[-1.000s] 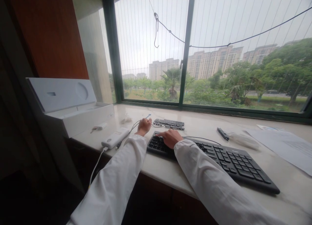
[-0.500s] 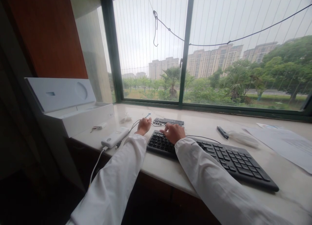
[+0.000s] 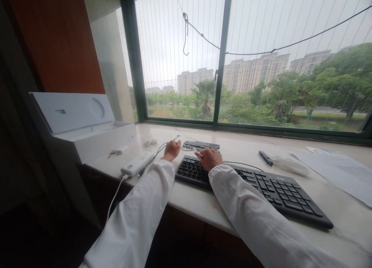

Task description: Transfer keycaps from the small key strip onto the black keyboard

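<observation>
My left hand [image 3: 171, 149] is closed round a thin tool with a blue tip, held just left of the black keyboard [image 3: 270, 188] on the pale stone sill. My right hand [image 3: 209, 158] hovers over the keyboard's upper left keys, fingers curled and pinched; what they hold, if anything, is too small to see. Just beyond both hands lies a small strip of loose black keys [image 3: 201, 145]. Both arms wear white sleeves.
A white power bank [image 3: 137, 164] with cables lies left of my left hand. An open white box [image 3: 84, 132] stands at the far left. A black pen-like object [image 3: 265, 158], clear plastic wrap [image 3: 289, 165] and paper sheets [image 3: 340, 173] lie to the right. The window is behind.
My right hand has lifted off the keyboard's left keys and moved a little away from me, its fingers curling together. My left hand has stayed in place.
</observation>
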{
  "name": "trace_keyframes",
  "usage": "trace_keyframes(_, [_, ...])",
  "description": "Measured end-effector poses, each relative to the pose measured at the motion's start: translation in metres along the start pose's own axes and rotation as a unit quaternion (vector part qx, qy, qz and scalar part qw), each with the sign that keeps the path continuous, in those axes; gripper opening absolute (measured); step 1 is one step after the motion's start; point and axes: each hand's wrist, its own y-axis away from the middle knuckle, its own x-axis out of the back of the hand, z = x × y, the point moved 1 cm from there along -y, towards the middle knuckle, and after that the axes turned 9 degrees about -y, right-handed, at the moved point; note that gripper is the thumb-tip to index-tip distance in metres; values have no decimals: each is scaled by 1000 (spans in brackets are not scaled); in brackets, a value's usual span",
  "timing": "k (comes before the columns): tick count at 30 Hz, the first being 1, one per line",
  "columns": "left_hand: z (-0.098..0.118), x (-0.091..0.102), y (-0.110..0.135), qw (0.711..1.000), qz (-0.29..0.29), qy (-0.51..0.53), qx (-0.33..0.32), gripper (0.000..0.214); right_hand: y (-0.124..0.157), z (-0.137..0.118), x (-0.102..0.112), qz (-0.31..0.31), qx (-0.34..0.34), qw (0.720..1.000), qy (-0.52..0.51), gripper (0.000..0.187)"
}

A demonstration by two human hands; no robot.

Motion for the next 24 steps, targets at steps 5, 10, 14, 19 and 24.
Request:
trace_keyframes(5, [1, 1, 1, 1000, 1, 2, -1, 53, 3, -6, 4, 0, -25, 999, -27, 75])
trace_keyframes(10, [1, 1, 1, 1000, 2, -1, -1, 54, 3, -8, 7, -10, -46, 998, -42, 84])
trace_keyframes(14, [0, 1, 0, 1000, 0, -5, 0, 54, 2, -7, 9, -17, -65, 997, -47, 83])
trace_keyframes(19, [-2, -1, 0, 1000, 1, -11, 0, 54, 1, -7, 9, -20, -74, 996, -52, 80])
trace_keyframes(24, [-4, -2, -2, 1000, 13, -18, 0, 53, 0, -7, 10, -17, -81, 995, -46, 73])
